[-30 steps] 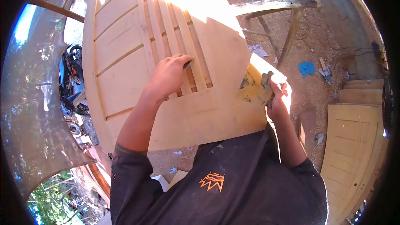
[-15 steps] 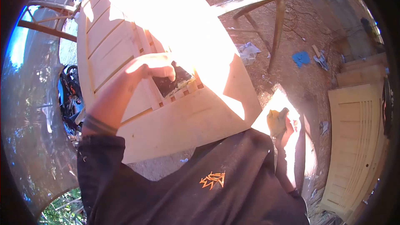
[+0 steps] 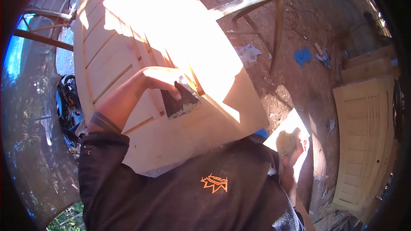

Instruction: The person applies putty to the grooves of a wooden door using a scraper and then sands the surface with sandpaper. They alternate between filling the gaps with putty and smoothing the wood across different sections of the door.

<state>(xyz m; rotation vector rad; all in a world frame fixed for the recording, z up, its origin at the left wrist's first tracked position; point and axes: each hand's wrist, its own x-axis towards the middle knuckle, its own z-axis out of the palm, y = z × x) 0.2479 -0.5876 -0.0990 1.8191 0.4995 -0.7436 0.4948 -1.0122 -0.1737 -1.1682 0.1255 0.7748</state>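
Observation:
Under my left hand (image 3: 165, 79) is a dark flat putty spreader (image 3: 179, 100), gripped between thumb and fingers. Pale yellowish filler is smeared along its near edge. The spreader lies against a wooden door panel (image 3: 162, 143), where the vertical grooves end at the plain near rail. My right hand (image 3: 295, 147) is down at my side, off the panel's right corner, with its fingers curled around a yellowish lump (image 3: 287, 140) that looks like putty. Strong sunlight washes out part of that hand and much of the panel's far half.
A curved wooden stand (image 3: 261, 0) on legs is beyond the panel's right edge. Blue scrap (image 3: 302, 56) and white plastic (image 3: 247, 54) litter the dirt floor. Another grooved door (image 3: 364, 145) leans at the right. A motorbike (image 3: 70, 102) is partly visible at left.
My left hand has drawn the spreader towards me, off the grooved strips and onto the near rail. My right hand is slightly lower in view, still around the lump.

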